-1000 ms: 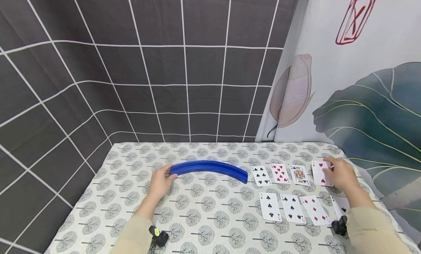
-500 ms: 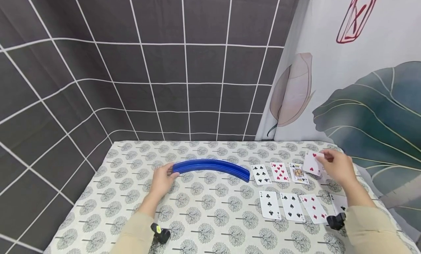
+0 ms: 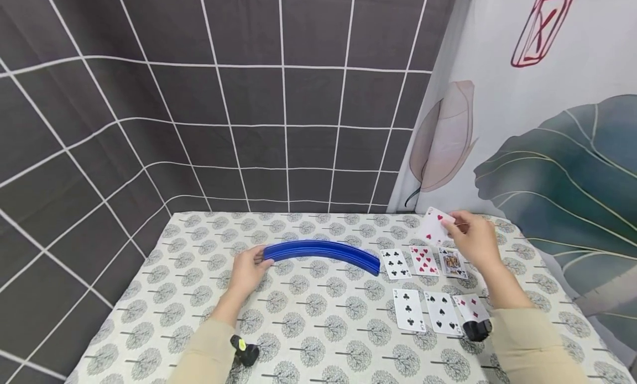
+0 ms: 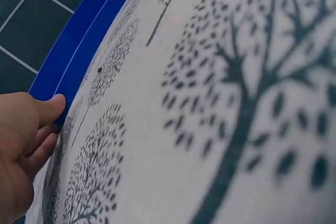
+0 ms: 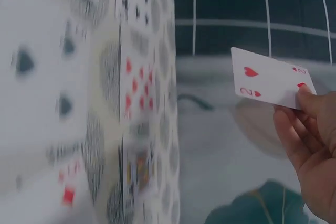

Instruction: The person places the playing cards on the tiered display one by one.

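Up in the air goes to the two of hearts, a white playing card with red pips, raised and tilted, seen against the table's far edge toward the far right corner. The right hand has it pinched at one end, thumb on the face, fingers behind.

Over to the left hand: thumb and fingers pinch the left end of a glossy blue, curved, grooved rack, which arches across the far half of the table. Its right end sits just beside a white card with black clubs, first in the far row. Next along toward the right edge, a white card with red hearts, then a colourful face card.

Nearer the front edge, a second row: a long white clubs card, a white spades card, and a red diamonds card, partly hidden by the black wrist device at the beige right sleeve.

Under it all, pale tree-printed cloth covers the table; behind the far edge hangs dark grey, white-gridded fabric.
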The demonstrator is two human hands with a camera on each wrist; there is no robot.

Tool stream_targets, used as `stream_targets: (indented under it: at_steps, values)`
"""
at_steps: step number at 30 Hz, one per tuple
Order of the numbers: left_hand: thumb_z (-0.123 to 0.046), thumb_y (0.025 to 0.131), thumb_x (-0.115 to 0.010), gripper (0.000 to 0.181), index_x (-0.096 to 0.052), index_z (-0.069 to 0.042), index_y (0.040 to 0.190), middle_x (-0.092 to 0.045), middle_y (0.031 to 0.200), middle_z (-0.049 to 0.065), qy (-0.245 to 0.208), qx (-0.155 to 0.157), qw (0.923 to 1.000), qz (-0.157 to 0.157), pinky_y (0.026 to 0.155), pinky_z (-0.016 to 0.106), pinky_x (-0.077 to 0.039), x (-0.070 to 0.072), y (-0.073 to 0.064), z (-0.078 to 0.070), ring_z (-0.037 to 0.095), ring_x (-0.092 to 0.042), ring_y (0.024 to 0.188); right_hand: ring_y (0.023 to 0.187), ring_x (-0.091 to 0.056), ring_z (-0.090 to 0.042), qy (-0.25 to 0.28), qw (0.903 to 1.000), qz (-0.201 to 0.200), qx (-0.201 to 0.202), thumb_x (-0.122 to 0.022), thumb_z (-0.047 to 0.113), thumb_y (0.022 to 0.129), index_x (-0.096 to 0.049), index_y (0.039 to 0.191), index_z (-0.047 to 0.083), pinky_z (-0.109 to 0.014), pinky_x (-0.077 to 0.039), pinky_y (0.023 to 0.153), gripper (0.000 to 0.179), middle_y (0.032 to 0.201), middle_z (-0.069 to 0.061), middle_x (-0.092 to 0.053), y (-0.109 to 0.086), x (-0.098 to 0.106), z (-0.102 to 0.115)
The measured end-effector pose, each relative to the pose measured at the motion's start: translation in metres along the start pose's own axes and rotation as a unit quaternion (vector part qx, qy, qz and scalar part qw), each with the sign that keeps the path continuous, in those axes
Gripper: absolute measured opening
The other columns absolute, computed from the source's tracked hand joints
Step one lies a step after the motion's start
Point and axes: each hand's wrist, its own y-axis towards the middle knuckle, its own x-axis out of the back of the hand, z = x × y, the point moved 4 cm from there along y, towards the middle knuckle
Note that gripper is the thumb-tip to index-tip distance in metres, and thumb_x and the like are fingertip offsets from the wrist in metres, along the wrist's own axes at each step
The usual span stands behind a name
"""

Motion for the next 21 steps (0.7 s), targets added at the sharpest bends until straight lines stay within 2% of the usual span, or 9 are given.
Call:
stream_targets:
  at_steps: [3,5,6,9,14,21]
  values:
    - [-0.005,0.086,-0.079,0.043,-0.066,0.005,0.126,-0.073,0.109,0.023,-0.004,-0.012,0.9999,-0.004,0.092,0.042,-0.061,0.001,0.0,0.0,0.035,-0.072,0.101,0.076,-0.074,-0.04,0.022,0.9996,0.006,0.014,-0.07,0.006,0.095,-0.068,0.111,-0.007,-0.017,-0.054,0.061,0.02,0.088,-0.025,-0.073,0.002,-0.013,0.016]
    - [-0.004,0.085,-0.079,0.042,-0.066,0.005,0.125,-0.073,0.108,0.023,-0.007,-0.017,0.9998,-0.003,0.091,0.041,-0.061,0.001,0.0,0.0,0.035,-0.072,0.101,0.077,-0.074,-0.041,0.035,0.999,0.013,0.024,-0.069,0.004,0.096,-0.068,0.111,-0.007,-0.028,-0.06,0.065,0.02,0.09,-0.026,-0.073,0.004,-0.022,0.025]
    - [-0.004,0.085,-0.079,0.042,-0.066,0.005,0.125,-0.073,0.108,0.023,-0.009,-0.019,0.9998,0.0,0.091,0.041,-0.061,0.001,0.0,0.0,0.035,-0.072,0.101,0.078,-0.073,-0.041,0.038,0.9987,0.017,0.029,-0.068,0.004,0.096,-0.068,0.112,-0.007,-0.034,-0.06,0.072,0.019,0.091,-0.026,-0.073,0.004,-0.026,0.03]
    - [-0.004,0.086,-0.079,0.042,-0.066,0.004,0.126,-0.073,0.109,0.023,-0.017,-0.015,0.9997,0.009,0.093,0.04,-0.061,-0.001,0.002,0.0,0.036,-0.072,0.103,0.078,-0.073,-0.04,0.044,0.9978,0.025,0.044,-0.068,0.004,0.096,-0.069,0.111,-0.005,-0.052,-0.06,0.073,0.017,0.092,-0.025,-0.073,0.006,-0.038,0.042]
    - [-0.004,0.086,-0.078,0.042,-0.066,0.005,0.125,-0.072,0.11,0.024,-0.021,-0.016,0.9996,0.011,0.093,0.042,-0.06,-0.001,0.003,0.001,0.037,-0.071,0.103,0.072,-0.073,-0.034,0.066,0.9941,0.025,0.083,-0.071,0.003,0.093,-0.071,0.105,-0.002,-0.048,-0.062,0.062,0.013,0.086,-0.019,-0.075,0.008,-0.056,0.065]
    - [-0.004,0.087,-0.078,0.041,-0.067,0.004,0.125,-0.072,0.111,0.023,-0.025,-0.012,0.9996,0.004,0.094,0.044,-0.06,0.001,0.001,0.005,0.037,-0.071,0.103,0.068,-0.074,-0.029,0.107,0.9866,0.041,0.116,-0.07,0.0,0.093,-0.072,0.105,-0.004,-0.042,-0.065,0.063,0.013,0.086,-0.018,-0.075,0.01,-0.082,0.098]
